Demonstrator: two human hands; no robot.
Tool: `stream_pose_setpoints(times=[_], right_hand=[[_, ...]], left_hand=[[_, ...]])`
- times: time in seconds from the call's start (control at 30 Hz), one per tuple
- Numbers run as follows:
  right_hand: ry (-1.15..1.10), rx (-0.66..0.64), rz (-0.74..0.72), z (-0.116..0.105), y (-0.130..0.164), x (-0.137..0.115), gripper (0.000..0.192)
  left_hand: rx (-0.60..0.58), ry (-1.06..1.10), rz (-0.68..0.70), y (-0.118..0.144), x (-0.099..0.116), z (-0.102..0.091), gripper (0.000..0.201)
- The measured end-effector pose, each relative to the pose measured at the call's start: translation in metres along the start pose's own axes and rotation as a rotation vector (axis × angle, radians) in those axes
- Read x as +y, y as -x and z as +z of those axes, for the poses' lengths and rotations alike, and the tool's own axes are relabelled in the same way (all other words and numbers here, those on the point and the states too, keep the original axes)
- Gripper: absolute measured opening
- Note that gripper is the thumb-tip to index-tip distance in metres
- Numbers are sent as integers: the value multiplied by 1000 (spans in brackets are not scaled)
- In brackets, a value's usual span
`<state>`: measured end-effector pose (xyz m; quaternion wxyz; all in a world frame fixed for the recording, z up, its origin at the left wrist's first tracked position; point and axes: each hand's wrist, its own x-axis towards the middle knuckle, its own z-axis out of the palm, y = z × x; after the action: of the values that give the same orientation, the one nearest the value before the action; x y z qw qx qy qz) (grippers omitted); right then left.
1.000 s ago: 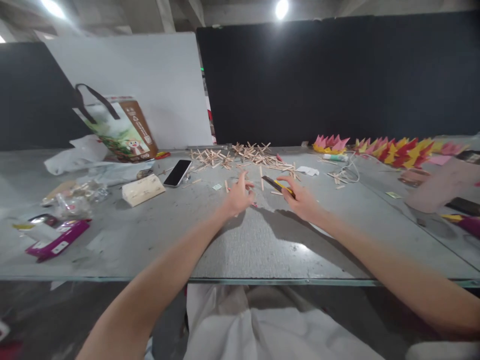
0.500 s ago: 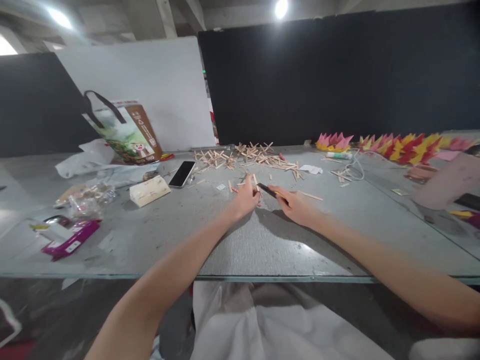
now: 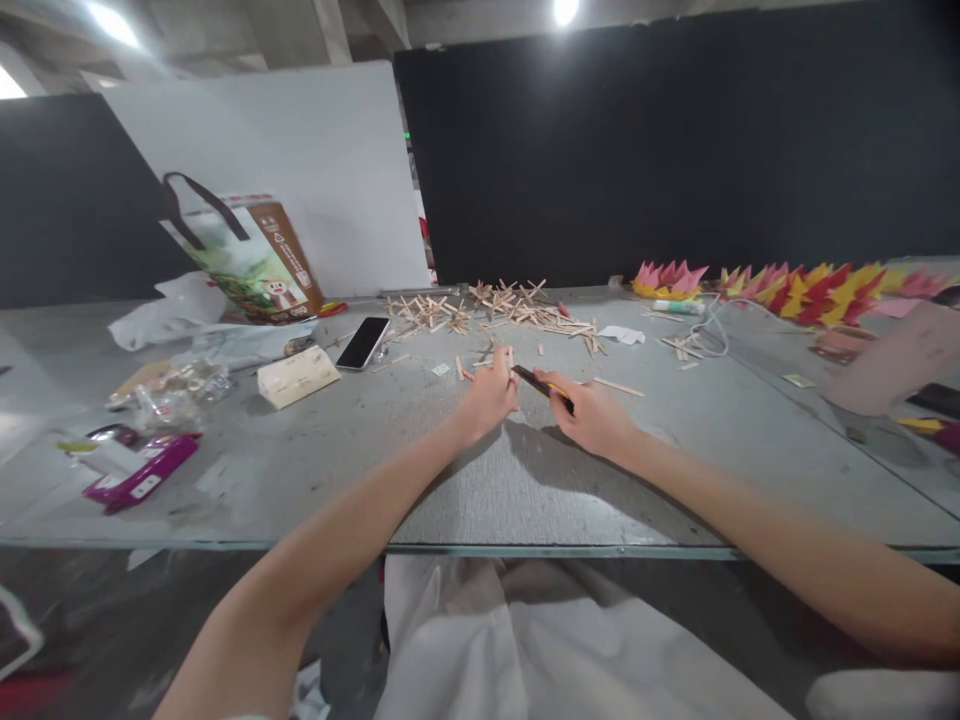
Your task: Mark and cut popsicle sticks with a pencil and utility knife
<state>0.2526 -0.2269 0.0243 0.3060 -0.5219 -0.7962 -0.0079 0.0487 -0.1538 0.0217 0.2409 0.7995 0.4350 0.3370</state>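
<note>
My left hand point(image 3: 490, 393) is closed on a small wooden stick point(image 3: 511, 358), mostly hidden by the fingers. In my right hand point(image 3: 592, 413) is a utility knife point(image 3: 541, 386) with a dark body and some yellow on it. The knife's front end points left and reaches the fingers of my left hand at the stick; whether the blade touches the wood is too small to tell. Short wooden pieces point(image 3: 460, 368) lie just left of my left hand, and a longer stick point(image 3: 618, 387) lies beyond my right hand.
Heaps of wooden sticks point(image 3: 517, 305) lie at the back of the grey table point(image 3: 465, 500). Leftward are a phone point(image 3: 363, 343), a pale block point(image 3: 298, 378), a carrier bag point(image 3: 255, 262) and a purple packet point(image 3: 142, 475). Pink, red and yellow folded paper point(image 3: 802, 293) lies at right.
The stick in my left hand now shows less above the fingers and sits more upright or turned. Both hands stay close together, with the knife still at the stick.
</note>
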Motion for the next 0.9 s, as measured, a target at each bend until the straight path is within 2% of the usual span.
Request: stream_pose_setpoints(times=[0.1,0.27,0.37,0.57,0.77,0.9], right_hand=[[-15,6,1,0,2,-2,48],[-21,14,-12,0,7,-7,49],[-27,1,-23,1,7,-6,49],[-10,13,-36,6,7,-3,49],[-38,-4,-5,3,7,-6,47],[-41,9,-14,5,7,-5,47]], left_hand=[[31,101,-3,-1,0,4,54],[49,-196,97,-1,-6,2,55],[19,-229,132,-1,-10,0,57],[27,-39,27,-1,-3,3,50],[-17,-338,156,-2,-11,1,50],[-7,-257,91,-2,-11,2,50]])
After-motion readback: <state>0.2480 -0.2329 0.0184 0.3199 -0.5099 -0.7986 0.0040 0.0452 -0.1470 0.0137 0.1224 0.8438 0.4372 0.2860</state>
